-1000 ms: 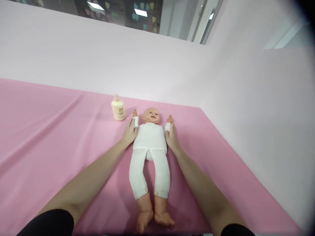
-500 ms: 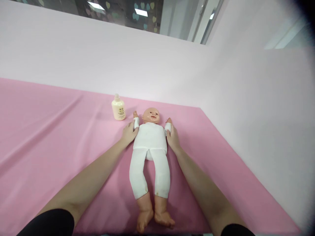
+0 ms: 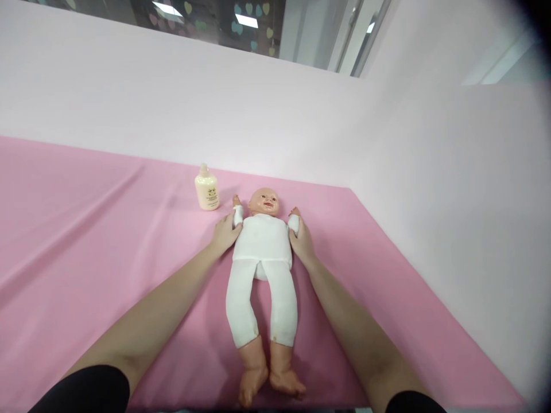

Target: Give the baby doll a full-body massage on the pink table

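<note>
A baby doll [image 3: 262,252] in a white body suit lies on its back on the pink cloth [image 3: 107,246], head away from me and bare feet toward me. My left hand [image 3: 224,232] grips the doll's raised arm on the left side, near the white cuff. On the other side my right hand [image 3: 302,241] grips the doll's other raised arm. Both forearms reach in along the doll's sides.
A small cream lotion bottle [image 3: 207,189] stands upright on the cloth just left of the doll's head. A pale pink wall [image 3: 258,115] rises behind and to the right. The cloth's right edge runs diagonally toward me.
Both hands have slid slightly inward on the doll's arms, and the doll's right-side arm has folded a little closer to its head. The bottle has not moved.
</note>
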A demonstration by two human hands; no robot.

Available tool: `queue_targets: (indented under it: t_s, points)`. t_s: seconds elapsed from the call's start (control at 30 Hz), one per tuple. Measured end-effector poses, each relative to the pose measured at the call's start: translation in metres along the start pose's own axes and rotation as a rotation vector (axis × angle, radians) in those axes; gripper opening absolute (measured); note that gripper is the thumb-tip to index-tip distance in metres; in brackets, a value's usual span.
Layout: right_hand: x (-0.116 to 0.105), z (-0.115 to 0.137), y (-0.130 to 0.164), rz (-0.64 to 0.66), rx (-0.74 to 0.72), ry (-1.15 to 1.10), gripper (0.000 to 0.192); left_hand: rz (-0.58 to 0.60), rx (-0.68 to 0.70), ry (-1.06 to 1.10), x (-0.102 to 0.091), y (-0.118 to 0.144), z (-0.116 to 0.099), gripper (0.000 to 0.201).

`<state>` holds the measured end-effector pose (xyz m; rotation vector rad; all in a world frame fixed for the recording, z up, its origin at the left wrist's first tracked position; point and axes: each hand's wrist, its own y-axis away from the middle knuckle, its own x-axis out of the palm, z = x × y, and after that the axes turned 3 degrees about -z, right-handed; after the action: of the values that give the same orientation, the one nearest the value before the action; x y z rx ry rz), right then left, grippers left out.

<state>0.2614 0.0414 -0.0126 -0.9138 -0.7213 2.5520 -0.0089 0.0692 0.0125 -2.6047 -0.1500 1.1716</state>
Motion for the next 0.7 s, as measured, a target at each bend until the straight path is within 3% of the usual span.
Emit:
queue_targets:
  t_s: [0.37,0.7]
  points:
    - [-0.0008,0.0026,-0.0005,0.016,0.066,0.028,0.059,0.013,0.007,-0.03,0.0001,-0.0018,0.0018,0.059]
    - [-0.0016,0.0043,0.0001,0.019,0.039,0.015,0.057,0.01,0.013,-0.043,0.0005,-0.0025,0.0027,0.059]
